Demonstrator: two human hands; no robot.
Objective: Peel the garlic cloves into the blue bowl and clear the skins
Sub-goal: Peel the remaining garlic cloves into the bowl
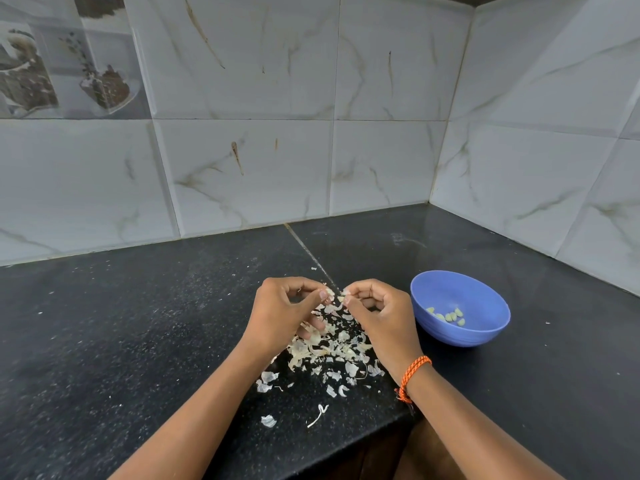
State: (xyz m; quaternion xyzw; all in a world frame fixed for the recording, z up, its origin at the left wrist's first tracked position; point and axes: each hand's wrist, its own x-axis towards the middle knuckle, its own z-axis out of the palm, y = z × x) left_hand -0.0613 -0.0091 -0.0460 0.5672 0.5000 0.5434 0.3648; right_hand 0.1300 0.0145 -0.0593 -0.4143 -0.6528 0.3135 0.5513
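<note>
While both hands pinch a small garlic clove mid-frame, left hand steadying, right hand nipping its tip, the papery skins look feather-light; peeled cloves sit in the blue bowl at right.

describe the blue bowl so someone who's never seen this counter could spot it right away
Start at the black counter where the two tiled walls meet in a corner. Right of the right hand and the heap of garlic skins sits the blue bowl, round and plastic-looking, with a few pale peeled cloves inside. It is the only container and the only blue thing on the counter.
</note>
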